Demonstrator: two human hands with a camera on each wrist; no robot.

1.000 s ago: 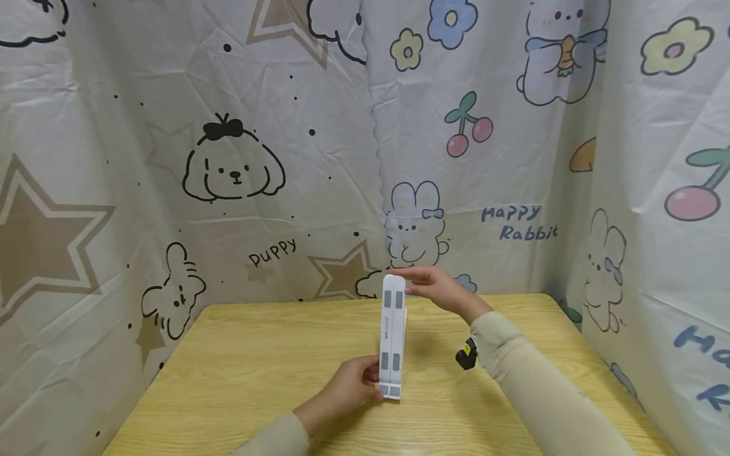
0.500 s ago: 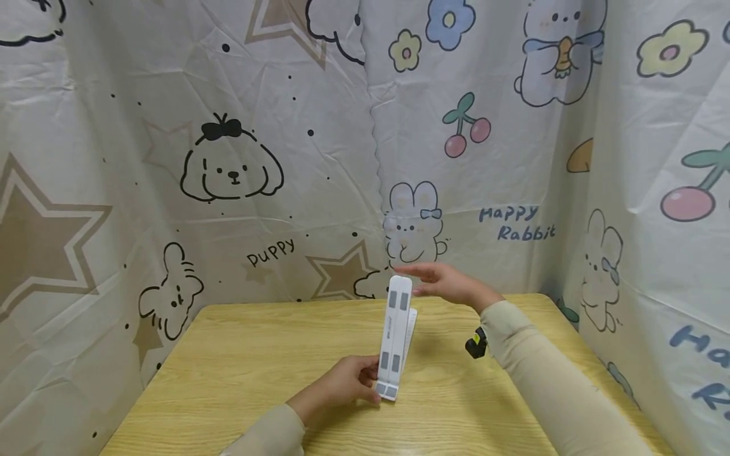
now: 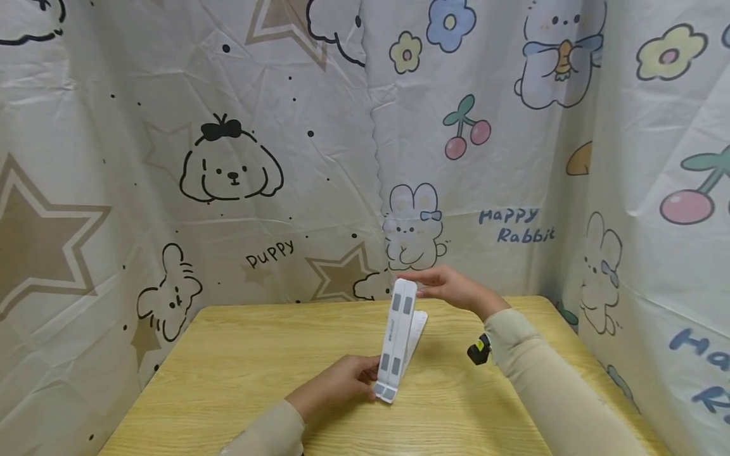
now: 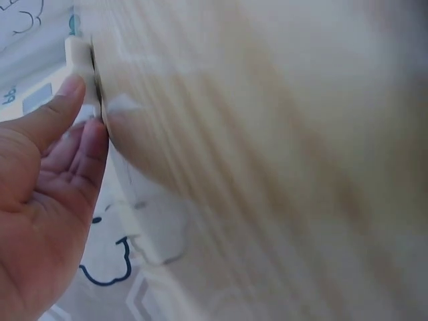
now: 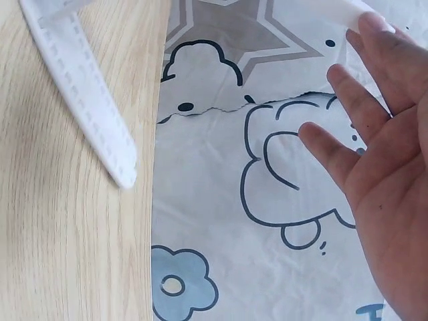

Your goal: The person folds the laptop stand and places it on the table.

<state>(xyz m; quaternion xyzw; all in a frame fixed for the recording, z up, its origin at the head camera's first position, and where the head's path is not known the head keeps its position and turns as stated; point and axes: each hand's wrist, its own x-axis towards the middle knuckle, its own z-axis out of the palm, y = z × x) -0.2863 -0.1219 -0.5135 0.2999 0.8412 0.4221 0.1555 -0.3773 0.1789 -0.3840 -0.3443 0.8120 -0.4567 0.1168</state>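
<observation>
Yellow wood-grain surface (image 3: 256, 348): white, grey-padded hinged stand (image 3: 397, 339) tilted at half past five, head view. Left hand (image 3: 345, 380), eight o'clock: fingers clamped on lower end. Right hand (image 3: 450, 290), two o'clock: fingers pinching top.

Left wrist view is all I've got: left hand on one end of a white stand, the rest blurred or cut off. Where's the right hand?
Observer: In the head view, the right hand is at the upper end of the white stand.
Engineer: Stand upright or tilted?
Observer: Tilted: its top leans toward the right of the head view.
Engineer: One bar only?
Observer: No, a second white arm angles out behind it, to the right in the head view.
</observation>
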